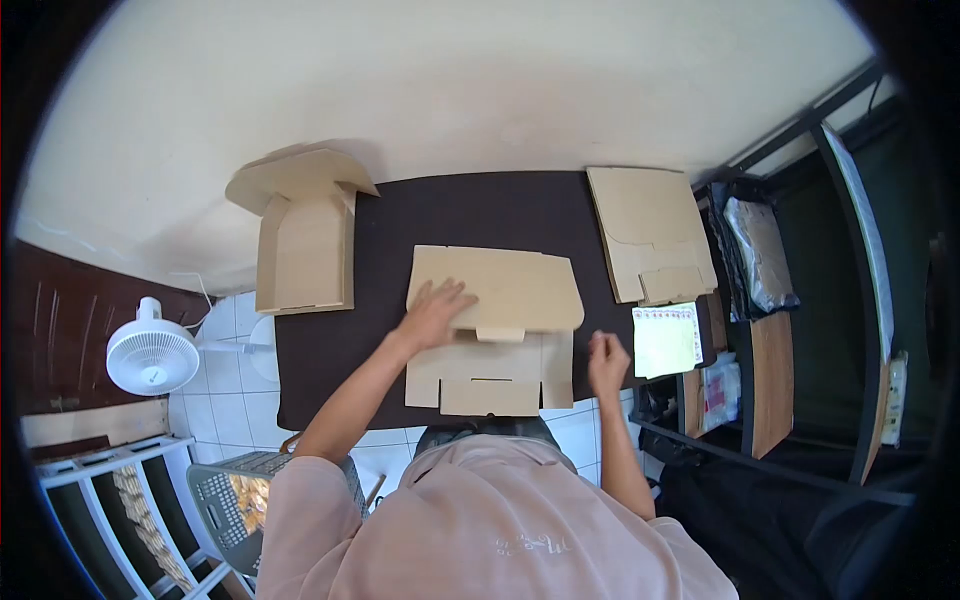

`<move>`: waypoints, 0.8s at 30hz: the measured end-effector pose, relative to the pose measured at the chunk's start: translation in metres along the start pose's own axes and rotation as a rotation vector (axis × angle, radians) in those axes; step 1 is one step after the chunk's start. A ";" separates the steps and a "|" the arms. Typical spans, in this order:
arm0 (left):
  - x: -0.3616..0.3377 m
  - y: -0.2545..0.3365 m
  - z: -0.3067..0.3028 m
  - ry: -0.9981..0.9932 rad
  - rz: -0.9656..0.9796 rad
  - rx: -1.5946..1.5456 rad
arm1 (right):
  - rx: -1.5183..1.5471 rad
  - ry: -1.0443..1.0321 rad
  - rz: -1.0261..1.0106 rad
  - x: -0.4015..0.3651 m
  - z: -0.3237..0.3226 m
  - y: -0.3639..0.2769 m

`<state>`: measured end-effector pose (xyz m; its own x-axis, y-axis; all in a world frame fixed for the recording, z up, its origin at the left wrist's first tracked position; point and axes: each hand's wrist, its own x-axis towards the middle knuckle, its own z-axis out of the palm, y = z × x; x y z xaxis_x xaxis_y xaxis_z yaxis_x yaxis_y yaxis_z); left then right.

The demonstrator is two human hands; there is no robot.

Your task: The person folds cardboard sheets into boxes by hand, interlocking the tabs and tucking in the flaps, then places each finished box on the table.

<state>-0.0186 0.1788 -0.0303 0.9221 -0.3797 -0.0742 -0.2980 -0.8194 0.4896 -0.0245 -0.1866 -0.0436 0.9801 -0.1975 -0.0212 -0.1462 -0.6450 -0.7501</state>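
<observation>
A flat brown cardboard box blank (492, 365) lies on the dark tabletop before me, its large upper panel (520, 290) folded over toward me with a small tab at the edge. My left hand (430, 312) rests on this panel, fingers spread. To the right of the cardboard, my right hand (607, 365) hovers with its fingers curled together; whether something small is in them is hidden. Close by on its right is a pale sheet (667, 342) with a row of small reddish marks along the top.
An assembled open cardboard box (305, 250) stands at the table's left. Flat folded cardboard (655, 230) lies at the right. Shelves (772, 385) with wrapped packages border the right side. A white fan (152, 358) and a grey basket (225, 500) are on the left.
</observation>
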 end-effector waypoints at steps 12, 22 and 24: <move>0.005 0.048 -0.120 0.176 0.058 -0.233 | -0.095 -0.225 -0.209 0.019 0.090 -0.012; -0.114 0.090 0.011 0.090 -0.108 -0.294 | 0.639 -0.594 0.542 0.119 0.036 0.023; -0.126 0.094 0.056 0.012 -0.126 -0.270 | 0.547 -0.573 0.530 0.120 0.039 0.017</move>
<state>-0.1767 0.1257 -0.0232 0.9511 -0.2757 -0.1394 -0.1060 -0.7150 0.6910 0.0959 -0.1924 -0.0845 0.7421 0.1208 -0.6593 -0.6498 -0.1117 -0.7519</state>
